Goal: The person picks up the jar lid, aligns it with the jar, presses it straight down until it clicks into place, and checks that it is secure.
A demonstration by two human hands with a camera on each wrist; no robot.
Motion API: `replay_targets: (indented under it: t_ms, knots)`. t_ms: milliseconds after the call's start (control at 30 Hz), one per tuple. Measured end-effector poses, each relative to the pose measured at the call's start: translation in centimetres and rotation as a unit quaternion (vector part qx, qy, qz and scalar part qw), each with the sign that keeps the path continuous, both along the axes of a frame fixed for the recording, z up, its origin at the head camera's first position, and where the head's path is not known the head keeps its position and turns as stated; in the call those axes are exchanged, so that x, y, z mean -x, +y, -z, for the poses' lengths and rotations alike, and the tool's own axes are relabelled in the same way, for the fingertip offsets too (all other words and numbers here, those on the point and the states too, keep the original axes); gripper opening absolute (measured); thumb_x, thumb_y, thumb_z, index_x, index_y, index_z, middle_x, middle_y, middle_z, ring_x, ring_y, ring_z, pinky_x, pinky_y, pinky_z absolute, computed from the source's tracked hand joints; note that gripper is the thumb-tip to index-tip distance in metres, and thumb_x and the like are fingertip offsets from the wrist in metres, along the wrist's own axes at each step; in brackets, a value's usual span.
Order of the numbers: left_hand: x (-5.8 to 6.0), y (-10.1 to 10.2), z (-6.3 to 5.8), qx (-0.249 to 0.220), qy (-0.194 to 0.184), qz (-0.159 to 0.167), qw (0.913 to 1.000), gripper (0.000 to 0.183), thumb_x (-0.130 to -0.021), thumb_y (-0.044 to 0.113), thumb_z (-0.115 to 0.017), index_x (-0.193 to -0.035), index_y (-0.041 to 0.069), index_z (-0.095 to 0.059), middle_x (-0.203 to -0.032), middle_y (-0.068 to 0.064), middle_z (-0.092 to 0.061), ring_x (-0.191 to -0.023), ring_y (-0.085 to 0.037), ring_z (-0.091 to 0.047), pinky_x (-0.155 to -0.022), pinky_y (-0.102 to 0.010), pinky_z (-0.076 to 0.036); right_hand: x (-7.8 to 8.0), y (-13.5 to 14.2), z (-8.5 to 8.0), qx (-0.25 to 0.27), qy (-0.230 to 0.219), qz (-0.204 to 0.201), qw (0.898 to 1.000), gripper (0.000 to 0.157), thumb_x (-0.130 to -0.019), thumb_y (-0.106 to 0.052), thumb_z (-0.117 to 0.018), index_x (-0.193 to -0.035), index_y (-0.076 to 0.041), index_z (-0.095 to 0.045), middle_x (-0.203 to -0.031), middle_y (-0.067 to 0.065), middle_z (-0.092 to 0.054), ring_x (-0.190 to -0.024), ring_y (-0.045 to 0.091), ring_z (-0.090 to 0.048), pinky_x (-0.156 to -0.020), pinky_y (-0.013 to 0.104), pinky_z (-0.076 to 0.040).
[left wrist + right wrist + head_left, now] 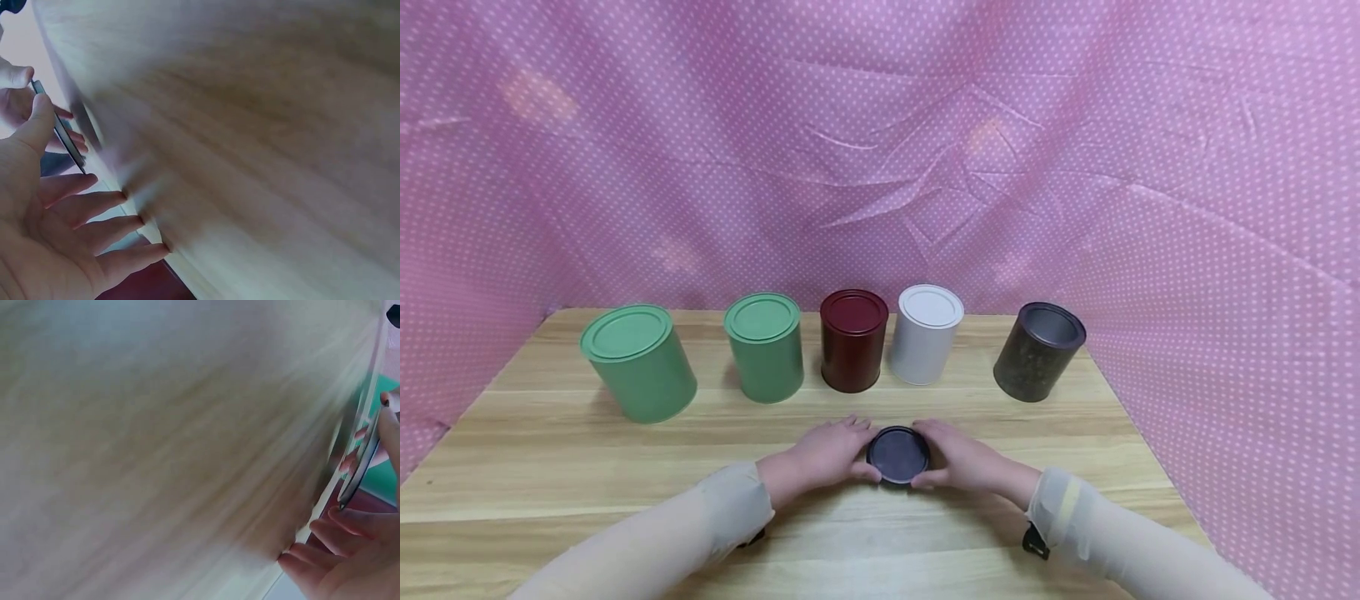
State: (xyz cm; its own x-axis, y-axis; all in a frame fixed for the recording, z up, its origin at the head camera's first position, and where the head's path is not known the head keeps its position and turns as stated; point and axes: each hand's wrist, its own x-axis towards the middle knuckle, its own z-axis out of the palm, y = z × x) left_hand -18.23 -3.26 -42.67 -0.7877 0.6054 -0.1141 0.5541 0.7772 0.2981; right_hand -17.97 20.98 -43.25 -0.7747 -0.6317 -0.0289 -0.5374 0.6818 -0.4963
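Observation:
Both hands hold a round black lid (898, 455) between them, level over the front middle of the table. My left hand (826, 454) has its thumb and index finger at the lid's left edge; in the left wrist view its other fingers (112, 222) are spread with tips near the tabletop. My right hand (964, 457) grips the right edge the same way, thumb on the near side. Seen edge-on in the right wrist view, the lid (361, 465) looks raised off the wood. A dark can (1036, 358) at the right back shows a hollow, lidless top.
Along the back of the wooden table (587, 508) stand a large green can (651, 379), a smaller green can (767, 362), a dark red can (853, 354) and a white can (922, 346), all lidded. Pink dotted cloth (880, 167) hangs behind and at the sides.

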Motion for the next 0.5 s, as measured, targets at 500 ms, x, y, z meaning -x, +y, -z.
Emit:
replay_targets:
  t_ms: [500]
  knots:
    - [1.4, 0.7, -0.6, -0.112, -0.002, -0.016, 0.9936, 0.066, -0.083, 0.047, -0.071, -0.139, 0.017, -0.054, -0.108, -0.005, -0.071, -0.092, -0.017, -0.065, -0.084, -0.037, -0.054, 0.9, 1.9, -0.7, 0.092, -0.066, 0.05, 0.992, 0.076, -0.081, -0.033, -0.078, -0.14, 0.001, -0.045, -0.134, 0.02, -0.056, -0.117, 0.033, -0.06, -0.099, 0.047, -0.049]
